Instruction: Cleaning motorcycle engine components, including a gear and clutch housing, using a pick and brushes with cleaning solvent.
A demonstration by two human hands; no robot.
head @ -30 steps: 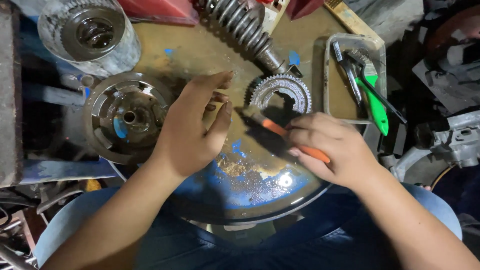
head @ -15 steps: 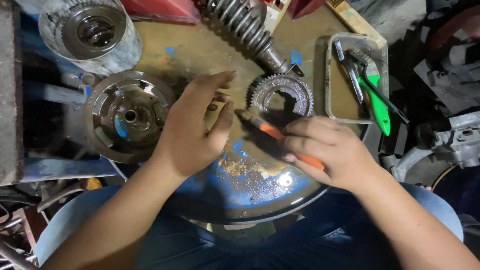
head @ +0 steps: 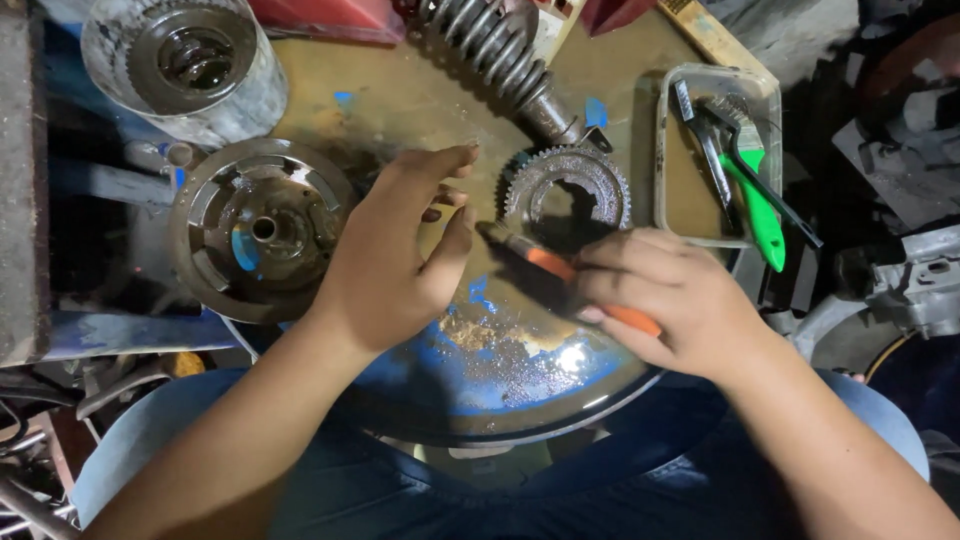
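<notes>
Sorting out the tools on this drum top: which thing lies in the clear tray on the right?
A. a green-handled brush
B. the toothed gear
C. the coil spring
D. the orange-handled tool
A: the green-handled brush lies in the clear tray, while the right hand grips the orange-handled tool by the toothed gear.

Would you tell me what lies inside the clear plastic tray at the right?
The tray holds a green-handled brush and a dark metal tool. Its lower edge is hidden behind the right hand.
</notes>
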